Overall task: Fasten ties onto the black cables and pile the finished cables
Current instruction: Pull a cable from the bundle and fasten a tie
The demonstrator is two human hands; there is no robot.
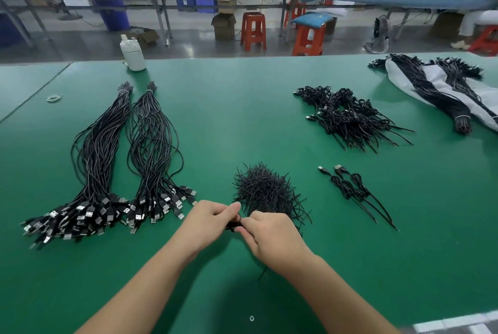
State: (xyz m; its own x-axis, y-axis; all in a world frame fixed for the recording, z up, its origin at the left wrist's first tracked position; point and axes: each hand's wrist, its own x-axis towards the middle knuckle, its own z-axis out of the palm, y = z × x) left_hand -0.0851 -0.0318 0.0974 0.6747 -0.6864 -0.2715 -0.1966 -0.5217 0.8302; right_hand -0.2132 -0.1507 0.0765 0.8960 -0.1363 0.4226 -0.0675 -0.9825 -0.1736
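My left hand (208, 221) and my right hand (272, 236) meet at the table's near middle, both pinching a small coiled black cable (234, 224) between their fingertips; a cable end trails below my right wrist. Just behind them lies a heap of short black ties (265, 189). Two long bundles of untied black USB cables (107, 161) stretch along the left. A pile of tied cables (347, 115) sits at the right rear. Two tied cables (350, 188) lie apart, nearer on the right.
The green table (229, 118) holds a white bottle (132, 54) at the back left, rubber bands (54, 97) at the far left, and more bundled cables on a white plastic bag (436, 85) at the far right. Red stools and benches stand beyond.
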